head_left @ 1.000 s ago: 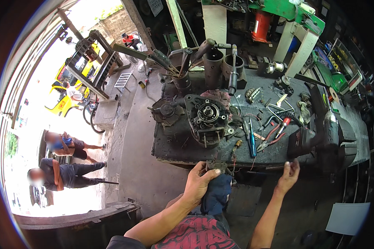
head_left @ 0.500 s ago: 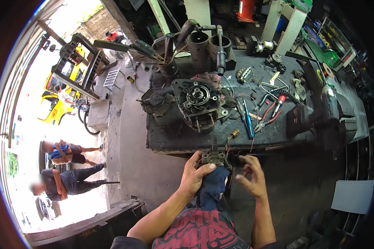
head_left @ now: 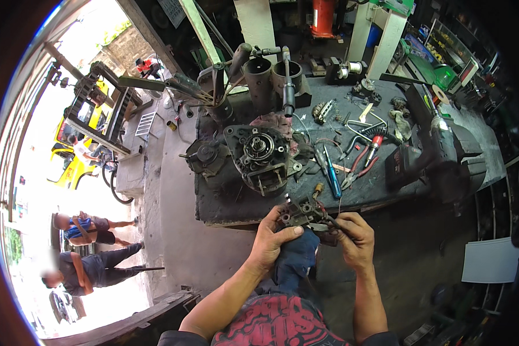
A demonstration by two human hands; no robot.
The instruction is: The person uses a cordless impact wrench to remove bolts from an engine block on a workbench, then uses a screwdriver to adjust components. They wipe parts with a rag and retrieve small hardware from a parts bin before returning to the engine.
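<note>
Left hand (head_left: 269, 237) clasps a metal part (head_left: 299, 214) near the workbench edge (head_left: 230, 221); right hand (head_left: 357, 237) pinches its right end.

Between hands: the part (head_left: 299, 213) fills the gap from left hand (head_left: 271, 233) to right hand (head_left: 354, 237).
Just ahead: a connector (head_left: 318, 189) on wires, near the bench edge.
Bench (head_left: 220, 209), front left: bare strip before the casting (head_left: 258, 151), wide enough for a hand.
Casting: stands tall, blocking the straight way back; cover (head_left: 206, 154) close on its left.
Behind it: tubes (head_left: 258, 86) and tool can (head_left: 220, 109), handles jutting leftward.
Right of casting: screwdriver (head_left: 332, 177) and pliers (head_left: 358, 166) lie low, passable from above.
Far right: bulky power tool (head_left: 402, 166) bars sideways reach.
Beside right hand: open space over the floor (head_left: 409, 254).
</note>
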